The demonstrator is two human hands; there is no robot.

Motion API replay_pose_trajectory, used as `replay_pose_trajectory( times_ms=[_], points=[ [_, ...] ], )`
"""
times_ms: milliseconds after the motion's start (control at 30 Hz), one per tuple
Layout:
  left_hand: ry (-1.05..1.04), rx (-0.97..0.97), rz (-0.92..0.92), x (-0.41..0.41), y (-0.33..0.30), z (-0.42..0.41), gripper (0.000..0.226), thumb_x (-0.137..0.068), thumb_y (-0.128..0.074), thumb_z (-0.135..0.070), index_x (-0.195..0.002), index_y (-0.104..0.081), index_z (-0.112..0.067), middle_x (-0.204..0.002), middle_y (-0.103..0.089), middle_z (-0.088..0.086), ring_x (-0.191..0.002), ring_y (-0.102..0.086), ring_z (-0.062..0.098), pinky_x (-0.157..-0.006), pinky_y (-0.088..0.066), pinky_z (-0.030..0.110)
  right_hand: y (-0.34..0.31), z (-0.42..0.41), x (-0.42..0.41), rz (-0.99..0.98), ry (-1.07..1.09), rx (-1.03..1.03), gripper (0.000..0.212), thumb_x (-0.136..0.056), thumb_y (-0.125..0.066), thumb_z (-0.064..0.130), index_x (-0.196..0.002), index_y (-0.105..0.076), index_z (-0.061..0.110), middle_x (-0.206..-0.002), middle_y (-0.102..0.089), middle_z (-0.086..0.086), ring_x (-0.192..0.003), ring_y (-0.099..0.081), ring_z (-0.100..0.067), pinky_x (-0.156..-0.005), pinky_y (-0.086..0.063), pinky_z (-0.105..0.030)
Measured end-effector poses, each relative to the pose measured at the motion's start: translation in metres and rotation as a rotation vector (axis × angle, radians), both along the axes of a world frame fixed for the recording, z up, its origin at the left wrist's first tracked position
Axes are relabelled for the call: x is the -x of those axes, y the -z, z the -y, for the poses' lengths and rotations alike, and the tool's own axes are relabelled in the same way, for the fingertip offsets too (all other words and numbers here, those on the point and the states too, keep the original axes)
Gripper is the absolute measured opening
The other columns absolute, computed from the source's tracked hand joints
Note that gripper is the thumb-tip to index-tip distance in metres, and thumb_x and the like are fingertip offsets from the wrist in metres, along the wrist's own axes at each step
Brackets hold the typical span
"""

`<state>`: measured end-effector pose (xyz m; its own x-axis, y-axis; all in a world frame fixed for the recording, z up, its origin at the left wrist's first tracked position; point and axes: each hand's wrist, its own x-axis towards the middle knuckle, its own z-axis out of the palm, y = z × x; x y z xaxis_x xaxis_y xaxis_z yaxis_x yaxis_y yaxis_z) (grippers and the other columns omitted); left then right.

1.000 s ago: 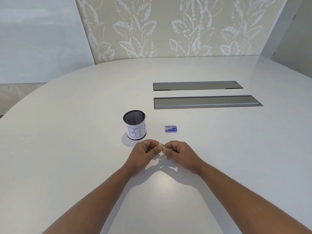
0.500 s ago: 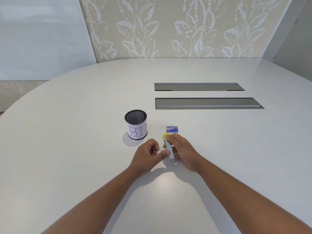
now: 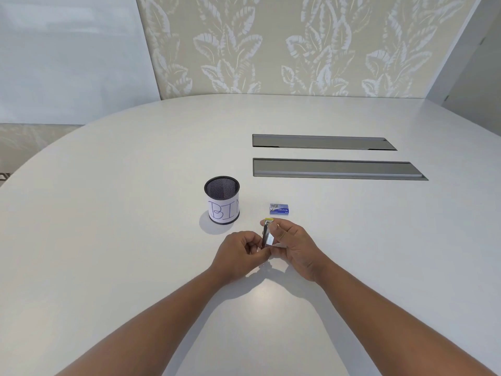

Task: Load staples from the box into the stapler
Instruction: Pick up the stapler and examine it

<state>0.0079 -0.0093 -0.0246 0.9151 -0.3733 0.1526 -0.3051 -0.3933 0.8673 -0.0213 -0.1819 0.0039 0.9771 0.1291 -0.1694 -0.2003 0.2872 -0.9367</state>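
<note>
Right, both hands are on the stapler [image 3: 267,234] at the near middle of the white table [image 3: 108,240], and it stands on end, yellow tip pointing away from the person. The right hand [image 3: 295,246] has its fingers curled round the metal body from the right side, thumb up near the yellow end. The left hand [image 3: 240,253] is curled too, its fingertips pinching at the lower end of the stapler, where the two hands meet. Whether the magazine is open or shut is too small to make out.

My read: this is the opening step, getting the tray or top free before any staples go in. To do it well, the right hand should stay the anchor, gripping the sides only and keeping clear of the top arm, so the left can pull or lift without fighting it. A small spring-loaded tool like this (shiny, slippery-looking metal) can snap back on the fingers, so a slow, steady pull beats a jerk.

The staple box [image 3: 279,209] lies flat just beyond the stapler, apart from both hands and untouched, flap apparently closed. The mesh cup labelled BIN [image 3: 222,200] stands to its left, near but clear.
</note>
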Motion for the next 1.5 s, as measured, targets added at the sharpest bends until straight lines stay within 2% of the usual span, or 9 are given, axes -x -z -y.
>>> replay_pose_trajectory(
  times_ms=[133, 267, 400, 567, 767, 900, 1100, 1267, 1500],
  points=[
    [-0.005, -0.037, 0.002, 0.001, 0.000, 0.000, 0.032, -0.072, -0.072, -0.050, -0.068, -0.062, -0.019, -0.050, -0.048, -0.016, -0.048, -0.040, 0.004, -0.053, -0.035, 0.019, 0.000, 0.004, 0.003, -0.007, -0.005, -0.064, 0.038, -0.088, -0.067, 0.028, -0.118, -0.070, 0.006, -0.097, -0.052, -0.021, -0.068, -0.051, -0.024, -0.065, -0.049, -0.026],
    [-0.003, -0.088, 0.005, 0.001, 0.002, 0.002, 0.033, -0.072, -0.069, -0.053, -0.071, -0.064, -0.021, -0.051, -0.050, -0.015, -0.048, -0.042, 0.004, -0.053, -0.035, 0.019, 0.002, 0.007, 0.003, -0.016, -0.028, -0.090, 0.040, -0.085, -0.070, 0.025, -0.121, -0.069, 0.009, -0.113, -0.068, -0.012, -0.102, -0.051, -0.031, -0.078, -0.040, -0.033],
    [-0.001, -0.135, 0.048, 0.000, 0.003, 0.002, 0.035, -0.073, -0.066, -0.058, -0.072, -0.064, -0.023, -0.052, -0.049, -0.014, -0.050, -0.042, 0.005, -0.053, -0.035, 0.022, 0.005, 0.009, 0.002, -0.015, -0.030, -0.088, 0.032, -0.087, -0.069, 0.024, -0.118, -0.072, 0.015, -0.110, -0.071, -0.005, -0.104, -0.047, -0.029, -0.070, -0.038, -0.029],
    [0.013, -0.179, 0.097, -0.001, 0.005, 0.002, 0.034, -0.077, -0.063, -0.060, -0.076, -0.066, -0.026, -0.058, -0.052, -0.005, -0.052, -0.042, 0.007, -0.054, -0.036, 0.027, 0.008, 0.009, 0.001, -0.025, -0.007, -0.118, 0.027, -0.086, -0.069, 0.026, -0.110, -0.075, 0.014, -0.104, -0.071, -0.007, -0.102, -0.041, -0.032, -0.074, -0.041, -0.031],
    [0.020, -0.188, 0.102, 0.000, 0.006, 0.001, 0.035, -0.078, -0.064, -0.059, -0.074, -0.066, -0.024, -0.061, -0.056, -0.006, -0.053, -0.044, 0.007, -0.053, -0.035, 0.023, 0.008, 0.010, 0.001, -0.020, -0.030, -0.172, 0.028, -0.088, -0.065, 0.022, -0.111, -0.074, 0.010, -0.104, -0.072, -0.010, -0.095, -0.066, -0.026, -0.078, -0.056, -0.031],
    [-0.002, -0.136, 0.078, 0.001, 0.005, 0.001, 0.032, -0.076, -0.068, -0.055, -0.072, -0.064, -0.023, -0.055, -0.053, -0.015, -0.052, -0.045, 0.004, -0.052, -0.034, 0.018, 0.009, 0.013, -0.001, -0.019, -0.053, -0.230, 0.034, -0.089, -0.065, 0.020, -0.119, -0.070, 0.006, -0.111, -0.072, -0.013, -0.098, -0.069, -0.027, -0.082, -0.059, -0.034],
    [-0.006, -0.103, 0.068, 0.004, 0.004, 0.002, 0.030, -0.073, -0.069, -0.053, -0.070, -0.064, -0.024, -0.055, -0.054, -0.015, -0.051, -0.045, 0.003, -0.054, -0.036, 0.019, 0.013, 0.017, -0.001, -0.043, -0.066, -0.293, 0.025, -0.093, -0.062, 0.019, -0.112, -0.074, 0.007, -0.105, -0.073, -0.012, -0.088, -0.071, -0.020, -0.065, -0.056, -0.024],
    [-0.009, -0.109, 0.073, 0.004, 0.003, 0.001, 0.028, -0.075, -0.070, -0.050, -0.069, -0.062, -0.024, -0.055, -0.054, -0.016, -0.051, -0.045, 0.004, -0.053, -0.036, 0.019, 0.015, 0.018, -0.002, -0.043, -0.067, -0.307, 0.030, -0.093, -0.063, 0.019, -0.119, -0.071, 0.006, -0.112, -0.072, -0.013, -0.095, -0.072, -0.023, -0.068, -0.057, -0.026],
    [-0.010, -0.106, 0.077, 0.005, 0.003, 0.001, 0.027, -0.075, -0.068, -0.050, -0.068, -0.060, -0.026, -0.055, -0.052, -0.014, -0.052, -0.044, 0.004, -0.054, -0.038, 0.023, 0.013, 0.016, -0.002, -0.050, -0.044, -0.271, 0.025, -0.091, -0.063, 0.021, -0.110, -0.076, 0.010, -0.107, -0.074, -0.011, -0.089, -0.071, -0.019, -0.067, -0.056, -0.024]
  ],
)
